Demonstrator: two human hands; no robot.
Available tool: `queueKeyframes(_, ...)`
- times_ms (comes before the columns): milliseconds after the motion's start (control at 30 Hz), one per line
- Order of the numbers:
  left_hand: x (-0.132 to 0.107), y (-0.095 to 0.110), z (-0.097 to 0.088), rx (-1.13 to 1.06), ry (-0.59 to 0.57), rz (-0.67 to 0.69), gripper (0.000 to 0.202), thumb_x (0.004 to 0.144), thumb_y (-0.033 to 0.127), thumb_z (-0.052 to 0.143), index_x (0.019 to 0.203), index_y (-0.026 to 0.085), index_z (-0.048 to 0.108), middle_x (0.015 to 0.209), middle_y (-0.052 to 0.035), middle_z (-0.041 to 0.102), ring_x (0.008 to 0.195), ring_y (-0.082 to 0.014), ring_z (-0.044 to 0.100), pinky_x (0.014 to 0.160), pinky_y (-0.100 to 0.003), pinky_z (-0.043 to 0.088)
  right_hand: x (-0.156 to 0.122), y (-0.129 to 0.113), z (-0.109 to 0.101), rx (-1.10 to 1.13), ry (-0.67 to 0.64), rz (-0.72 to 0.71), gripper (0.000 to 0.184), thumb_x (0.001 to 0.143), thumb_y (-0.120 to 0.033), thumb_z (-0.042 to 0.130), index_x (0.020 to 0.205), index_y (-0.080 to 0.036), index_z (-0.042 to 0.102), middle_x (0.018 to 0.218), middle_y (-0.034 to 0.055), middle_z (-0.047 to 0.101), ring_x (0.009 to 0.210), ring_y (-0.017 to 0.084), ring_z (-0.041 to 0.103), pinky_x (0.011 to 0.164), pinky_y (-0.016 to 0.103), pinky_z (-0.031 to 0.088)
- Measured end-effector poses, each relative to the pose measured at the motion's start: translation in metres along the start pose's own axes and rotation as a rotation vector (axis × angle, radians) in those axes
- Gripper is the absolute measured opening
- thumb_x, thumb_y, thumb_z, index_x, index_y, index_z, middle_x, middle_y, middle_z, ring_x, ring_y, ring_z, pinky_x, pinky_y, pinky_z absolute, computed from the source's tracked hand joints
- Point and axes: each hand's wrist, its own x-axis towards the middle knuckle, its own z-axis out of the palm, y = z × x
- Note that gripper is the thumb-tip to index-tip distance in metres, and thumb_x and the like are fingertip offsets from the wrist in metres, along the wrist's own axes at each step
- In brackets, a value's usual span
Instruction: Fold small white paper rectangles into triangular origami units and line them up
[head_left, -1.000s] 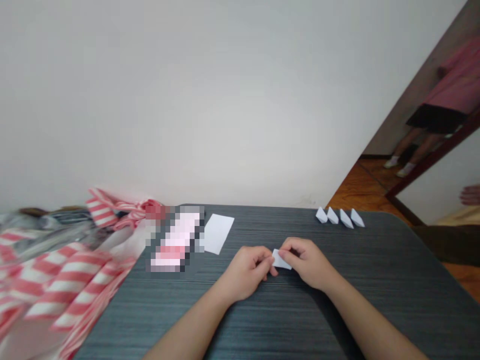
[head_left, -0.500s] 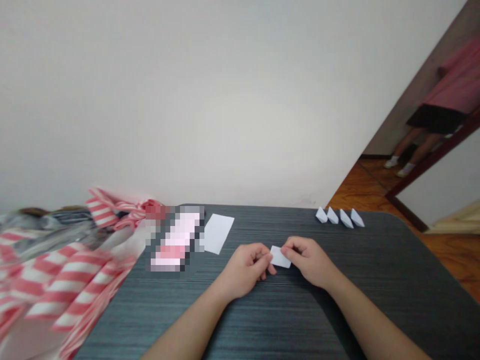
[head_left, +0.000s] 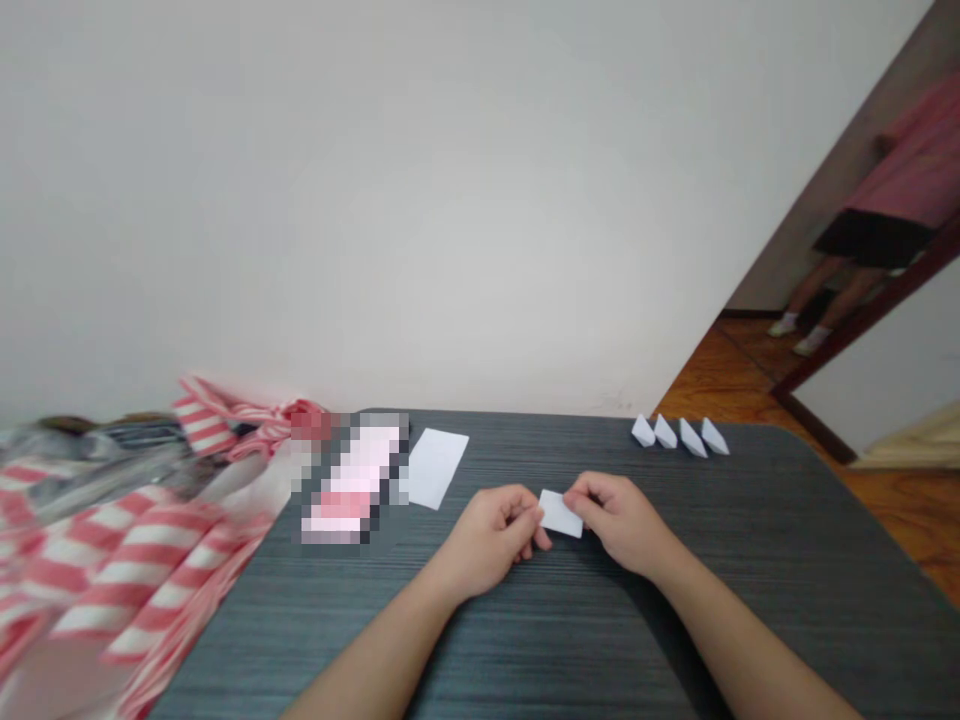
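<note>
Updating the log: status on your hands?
Left hand, right hand pinching small white paper rectangle. White paper sheet beyond left hand. Four folded paper boats, far edge.

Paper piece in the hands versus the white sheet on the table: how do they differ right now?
The paper piece is pinched between the left hand and the right hand, while the white sheet lies flat on the dark table, untouched. The paper piece is clearly smaller than the white sheet, which is a longer rectangle. Both are plain white, roughly rectangular paper.
</note>
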Motion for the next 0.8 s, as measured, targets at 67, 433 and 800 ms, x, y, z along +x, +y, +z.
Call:
queueKeyframes(67,0.0001,-0.0005,0.0003,-0.008,0.006,0.0,0.027,0.091,0.037,0.052,0.077,0.015,0.058,0.073,-0.0053,0.072,0.052,-0.0094,0.053,0.05,-0.02,0.041,0.0002,0.0008,-0.0006,0.003,-0.011,0.003,0.025,0.088,-0.027,0.056,0.065,-0.017,0.058,0.06,-0.0019,0.056,0.06,0.013,0.051,0.058,0.024,0.038)
queueKeyframes(433,0.0005,0.001,0.0,-0.013,0.037,-0.006,0.025,0.09,0.035,0.054,0.076,0.014,0.058,0.07,-0.0054,0.071,0.051,-0.0096,0.054,0.05,-0.02,0.043,-0.0015,-0.0026,-0.0043,-0.024,-0.015,0.001,0.023,0.088,-0.024,0.054,0.066,-0.017,0.057,0.062,-0.0021,0.055,0.061,0.013,0.049,0.058,0.023,0.037)
queueKeyframes(800,-0.0013,0.0051,-0.0014,0.098,0.027,0.05,0.028,0.091,0.038,0.054,0.087,0.014,0.068,0.058,0.0009,0.06,0.052,-0.0117,0.057,0.051,-0.02,0.042,-0.0028,-0.0071,0.0019,-0.095,-0.102,-0.085,0.021,0.089,-0.023,0.056,0.07,-0.016,0.063,0.067,0.0001,0.062,0.065,0.015,0.055,0.061,0.024,0.039)
